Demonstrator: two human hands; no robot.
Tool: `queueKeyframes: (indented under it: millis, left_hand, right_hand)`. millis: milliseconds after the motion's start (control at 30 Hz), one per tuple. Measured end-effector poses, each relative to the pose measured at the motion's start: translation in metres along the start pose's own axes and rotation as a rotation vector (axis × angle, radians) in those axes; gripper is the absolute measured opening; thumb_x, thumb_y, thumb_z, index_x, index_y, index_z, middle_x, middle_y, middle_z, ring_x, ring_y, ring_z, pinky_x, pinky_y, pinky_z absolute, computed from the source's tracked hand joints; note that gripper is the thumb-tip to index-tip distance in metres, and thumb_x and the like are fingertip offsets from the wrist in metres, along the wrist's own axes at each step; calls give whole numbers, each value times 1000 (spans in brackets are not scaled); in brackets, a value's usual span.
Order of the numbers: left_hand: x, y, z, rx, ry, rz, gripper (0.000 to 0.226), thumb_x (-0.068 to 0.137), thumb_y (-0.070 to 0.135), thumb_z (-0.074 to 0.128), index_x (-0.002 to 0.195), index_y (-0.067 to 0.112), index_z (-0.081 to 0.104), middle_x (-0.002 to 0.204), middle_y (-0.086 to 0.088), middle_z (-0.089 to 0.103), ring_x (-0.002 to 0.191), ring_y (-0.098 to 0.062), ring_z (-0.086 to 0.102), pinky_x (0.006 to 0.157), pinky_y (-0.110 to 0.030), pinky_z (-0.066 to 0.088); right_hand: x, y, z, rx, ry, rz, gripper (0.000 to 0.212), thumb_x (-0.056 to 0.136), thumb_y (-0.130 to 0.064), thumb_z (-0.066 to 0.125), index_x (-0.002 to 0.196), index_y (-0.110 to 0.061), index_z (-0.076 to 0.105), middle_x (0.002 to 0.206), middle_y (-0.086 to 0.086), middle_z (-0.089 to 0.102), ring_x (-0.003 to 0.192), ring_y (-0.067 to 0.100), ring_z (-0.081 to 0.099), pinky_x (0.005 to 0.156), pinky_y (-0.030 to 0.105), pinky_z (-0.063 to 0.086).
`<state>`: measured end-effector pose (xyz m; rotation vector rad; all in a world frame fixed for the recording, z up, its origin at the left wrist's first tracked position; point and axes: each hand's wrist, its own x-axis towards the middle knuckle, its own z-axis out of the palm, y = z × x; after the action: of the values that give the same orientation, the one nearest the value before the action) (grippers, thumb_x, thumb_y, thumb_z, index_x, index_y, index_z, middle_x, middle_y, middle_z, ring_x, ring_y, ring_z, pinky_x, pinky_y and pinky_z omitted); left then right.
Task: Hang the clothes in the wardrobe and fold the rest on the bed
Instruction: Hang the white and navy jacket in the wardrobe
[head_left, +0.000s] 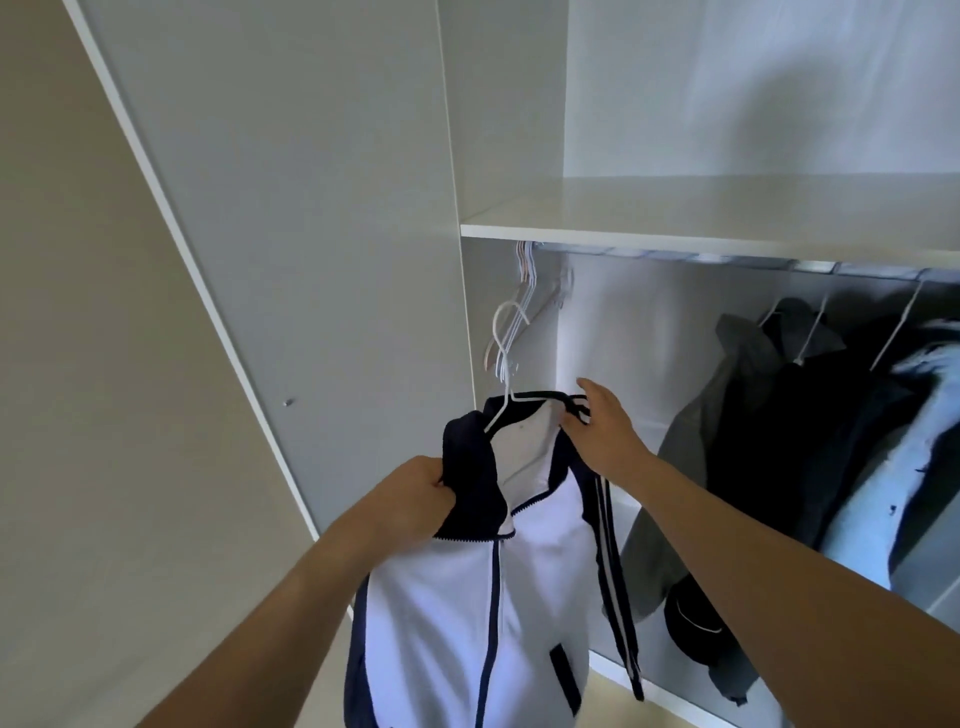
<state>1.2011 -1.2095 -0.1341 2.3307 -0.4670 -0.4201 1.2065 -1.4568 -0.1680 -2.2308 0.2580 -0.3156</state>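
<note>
A white and navy zip jacket (483, 597) hangs in front of me on a white wire hanger (503, 364), whose hook rises above the collar, below the rail. My left hand (415, 493) grips the jacket's navy left shoulder. My right hand (602, 421) pinches the navy collar edge at the right shoulder, fingers partly spread. The metal wardrobe rail (675, 254) runs under the shelf, above and behind the jacket.
Several empty hangers (530, 291) hang at the rail's left end. A grey jacket (727, 426), a dark coat (810, 415) and a light blue garment (904, 493) hang to the right. A white shelf (675, 228) sits above. The open wardrobe door (285, 208) stands left.
</note>
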Motion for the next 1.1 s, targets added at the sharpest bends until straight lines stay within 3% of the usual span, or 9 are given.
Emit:
queueKeyframes:
  millis: [100, 200, 300, 367, 467, 700, 867, 1000, 1100]
  left_hand:
    - [8, 2, 19, -72, 10, -23, 23, 83, -1, 37, 69, 11, 49, 66, 1, 48, 64, -14, 45, 60, -22, 35]
    - [21, 14, 37, -128, 14, -23, 25, 84, -4, 36, 68, 11, 48, 65, 1, 47, 61, -10, 44, 54, -16, 34]
    - [40, 28, 52, -150, 46, -33, 27, 85, -5, 34, 66, 12, 43, 64, -1, 43, 59, -11, 40, 50, -15, 31]
    - [59, 36, 62, -158, 57, -28, 27, 86, -6, 34, 65, 10, 41, 63, -1, 42, 58, -12, 40, 49, -13, 30]
    - [88, 50, 73, -171, 65, -6, 21, 85, -6, 35, 71, 4, 48, 70, -7, 48, 66, -18, 46, 61, -20, 36]
    - [173, 84, 95, -121, 22, 55, 24, 88, -4, 38, 68, 8, 47, 64, -3, 46, 59, -11, 42, 53, -18, 33]
    - [247, 107, 119, -94, -2, 127, 29, 87, -6, 37, 64, 11, 43, 66, -3, 45, 64, -12, 44, 58, -21, 37]
    - [302, 128, 138, -27, -21, 149, 37, 91, -6, 36, 61, 14, 35, 63, 0, 37, 57, -7, 34, 48, -14, 28]
    - [340, 143, 151, -4, -32, 170, 35, 93, -3, 39, 63, 15, 38, 66, 1, 41, 58, -5, 37, 46, -10, 29]
  right_hand:
    - [-7, 4, -10, -2, -47, 96, 56, 96, -16, 50, 146, -4, 26, 148, 14, 31, 136, 27, 32, 110, 31, 26]
    - [-11, 8, -20, 70, -87, 194, 46, 96, -9, 48, 139, 0, 35, 137, 20, 44, 120, 35, 49, 95, 35, 43]
    - [-11, 14, -32, 76, -110, 256, 59, 97, -16, 47, 149, -8, 21, 141, 15, 41, 108, 24, 53, 90, 28, 41]
    - [-7, 21, -42, 70, -86, 283, 59, 97, -18, 46, 150, -12, 20, 144, 16, 39, 115, 25, 51, 94, 29, 40]
    - [0, 30, -59, 73, -46, 325, 55, 97, -15, 44, 148, -16, 24, 139, 15, 44, 119, 29, 51, 94, 34, 44]
    - [39, 51, -95, 122, 14, 335, 54, 97, -11, 42, 148, -16, 26, 151, 6, 31, 134, 23, 36, 100, 27, 33]
    - [81, 68, -113, 135, 113, 333, 53, 96, -12, 44, 147, -11, 29, 150, 9, 33, 133, 23, 37, 109, 33, 33]
    - [107, 82, -128, 146, 185, 337, 49, 96, -9, 44, 143, -7, 34, 144, 9, 38, 130, 23, 40, 106, 28, 32]
    - [121, 94, -139, 143, 230, 346, 47, 93, -7, 44, 140, -3, 39, 142, 10, 43, 129, 26, 43, 109, 33, 34]
